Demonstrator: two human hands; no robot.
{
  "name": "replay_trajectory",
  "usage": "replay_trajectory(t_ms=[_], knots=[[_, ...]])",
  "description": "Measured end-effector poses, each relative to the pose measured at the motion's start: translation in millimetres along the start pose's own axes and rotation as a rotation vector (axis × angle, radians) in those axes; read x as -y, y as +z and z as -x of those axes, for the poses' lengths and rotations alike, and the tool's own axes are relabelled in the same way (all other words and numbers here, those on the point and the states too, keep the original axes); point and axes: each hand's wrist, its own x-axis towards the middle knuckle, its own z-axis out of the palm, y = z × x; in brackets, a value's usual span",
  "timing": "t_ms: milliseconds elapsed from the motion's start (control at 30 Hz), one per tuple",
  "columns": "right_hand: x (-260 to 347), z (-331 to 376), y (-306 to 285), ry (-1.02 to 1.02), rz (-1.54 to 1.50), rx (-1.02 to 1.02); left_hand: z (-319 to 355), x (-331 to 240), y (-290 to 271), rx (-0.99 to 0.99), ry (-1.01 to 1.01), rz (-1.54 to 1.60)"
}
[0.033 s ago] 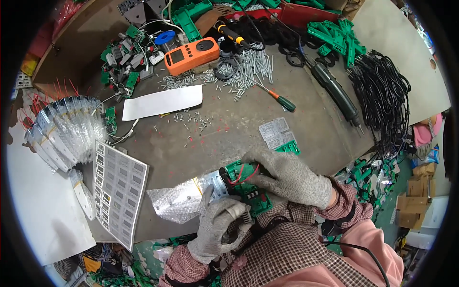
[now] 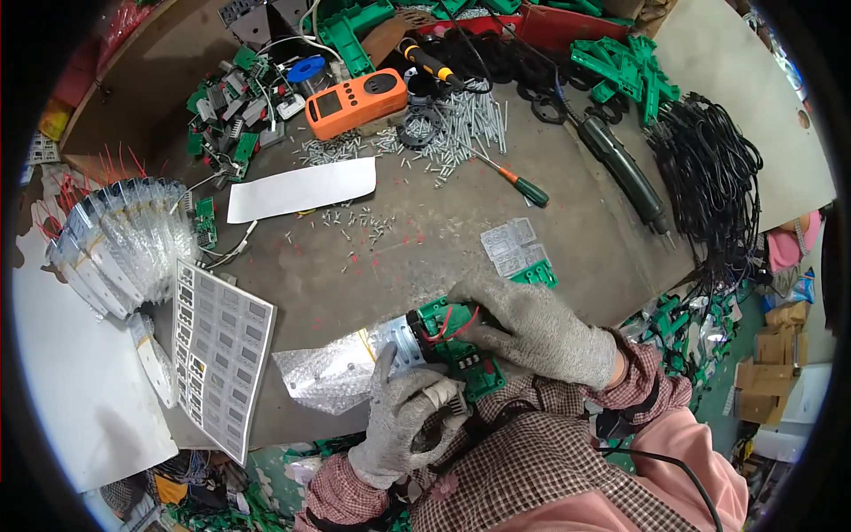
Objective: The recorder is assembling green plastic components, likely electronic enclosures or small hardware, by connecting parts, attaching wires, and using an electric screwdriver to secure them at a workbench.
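Note:
Both hands wear grey knit gloves. My right hand (image 2: 541, 332) grips a green plastic housing (image 2: 483, 377) near the table's front edge, thumb and fingers closed on its upper part. Red wires (image 2: 452, 330) loop across the inside of that housing. To its left, joined to a metal plate (image 2: 401, 341), lies a piece wrapped in bubble wrap (image 2: 328, 368). My left hand (image 2: 408, 421) is curled just below the plate, its index finger pointing up beside it. Its thumb and fingers close on a small grey ridged part (image 2: 458, 401) at the housing's lower left; the glove hides much of this part.
A label sheet (image 2: 222, 355) and several wrapped pieces (image 2: 124, 239) lie left. Farther back are loose screws (image 2: 461, 124), an orange meter (image 2: 356, 104), a screwdriver (image 2: 523, 186) and circuit boards (image 2: 235, 115). An electric screwdriver (image 2: 620, 168) and black cables (image 2: 709, 177) lie right.

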Motion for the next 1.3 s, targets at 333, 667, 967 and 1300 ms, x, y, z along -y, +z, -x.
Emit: replay_trajectory(t_ms=[333,667,967,1300], knots=[[-7,1,-2,-0.031,-0.055,0.044,6,1,2,-0.009,0.049,-0.033],[-9,6,15,-0.184,0.15,-0.139,4,4,8,-0.014,0.059,-0.146],[-25,18,4,-0.278,0.219,-0.11,-65,-60,-37,0.009,0.28,-0.13],[-250,81,-212,0.778,1.081,-0.79,-86,-36,-26,0.072,0.327,-0.398]])
